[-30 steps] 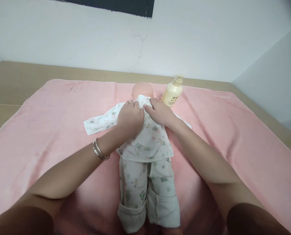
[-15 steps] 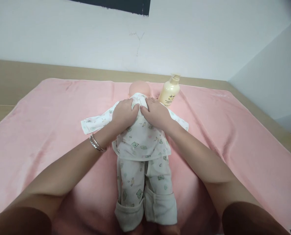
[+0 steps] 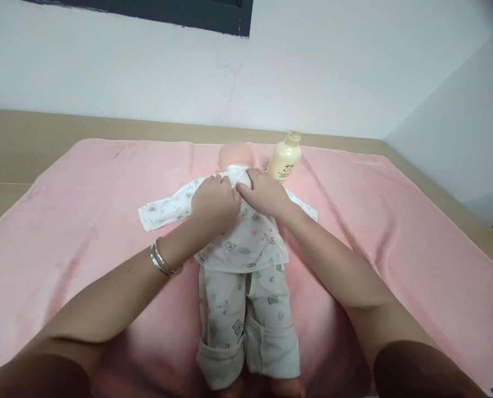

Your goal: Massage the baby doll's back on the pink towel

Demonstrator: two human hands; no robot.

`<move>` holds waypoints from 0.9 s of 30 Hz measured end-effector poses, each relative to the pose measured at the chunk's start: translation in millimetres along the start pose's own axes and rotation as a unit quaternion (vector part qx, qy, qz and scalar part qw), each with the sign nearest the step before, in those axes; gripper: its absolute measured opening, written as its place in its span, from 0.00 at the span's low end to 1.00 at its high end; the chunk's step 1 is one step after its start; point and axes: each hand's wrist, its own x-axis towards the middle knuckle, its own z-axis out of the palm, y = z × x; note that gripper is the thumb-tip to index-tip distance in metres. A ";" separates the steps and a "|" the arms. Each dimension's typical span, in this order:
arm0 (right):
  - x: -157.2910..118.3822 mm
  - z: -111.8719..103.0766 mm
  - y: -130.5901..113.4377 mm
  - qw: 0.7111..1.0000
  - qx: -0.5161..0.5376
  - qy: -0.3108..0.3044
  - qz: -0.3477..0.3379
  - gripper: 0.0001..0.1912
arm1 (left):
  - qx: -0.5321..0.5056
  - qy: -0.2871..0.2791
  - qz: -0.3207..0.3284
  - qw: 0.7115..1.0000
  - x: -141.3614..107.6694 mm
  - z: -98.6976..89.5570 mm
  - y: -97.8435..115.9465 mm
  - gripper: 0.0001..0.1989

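Observation:
A baby doll (image 3: pixel 235 155) lies on a pink blanket, its head away from me. It wears a white printed top (image 3: pixel 242 249) and matching trousers (image 3: pixel 225 309) with rolled cuffs. My left hand (image 3: pixel 216 203), with silver bangles at the wrist, is closed on the top near the neckline, its fingers curled in. Beside it my right hand (image 3: pixel 265 190) rests on the upper chest, fingers spread over the cloth and thumb towards my left hand. Both sleeves stretch out sideways. The neckline looks bunched between the hands.
A cream pump bottle (image 3: pixel 285 158) stands on the blanket (image 3: pixel 117 166) to the right of the doll's head. The blanket covers a wooden table (image 3: pixel 34 124), which meets a white wall behind. A dark panel hangs at the top.
My left hand has curled its fingers and thumb together on the top and shifted slightly right. The neckline cloth is more bunched. My right hand has barely moved. The view has tilted slightly up.

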 end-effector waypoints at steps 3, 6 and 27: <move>-4.1 -8.8 -6.0 1.000 -0.019 -0.012 -0.003 0.20 | -0.012 -0.035 -0.002 0.999 4.3 -4.8 -3.1 0.15; -11.3 -19.4 -16.8 0.997 -0.064 -0.036 0.013 0.19 | -0.063 -0.077 -0.012 0.995 20.1 -3.7 -17.2 0.20; -7.1 -11.1 -12.9 0.996 -0.076 -0.036 -0.005 0.24 | -0.093 -0.068 -0.030 0.993 26.6 2.9 -21.9 0.24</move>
